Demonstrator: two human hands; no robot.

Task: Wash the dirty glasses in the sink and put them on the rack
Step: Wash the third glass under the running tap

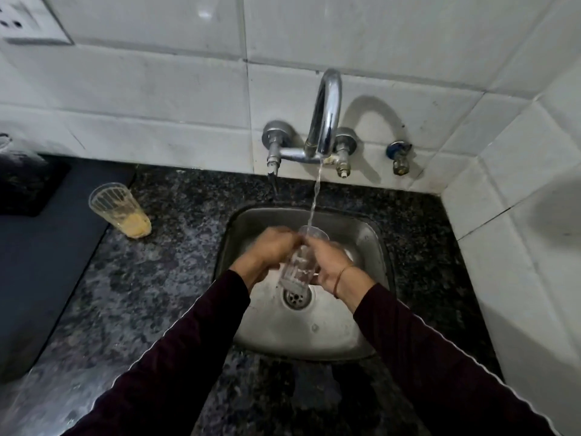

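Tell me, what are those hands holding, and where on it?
A clear glass under the tap's stream: right hand grips its side; left hand, blurred, is at its other side.

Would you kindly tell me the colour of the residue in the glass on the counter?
Yellowish, seen in the head view.

Clear ribbed glass (298, 268) at centre frame, tilted, mouth up toward the running stream, over the steel sink (371, 243). At left, a second glass (121, 210) stands on the table, yellowish residue pooled in its bottom.
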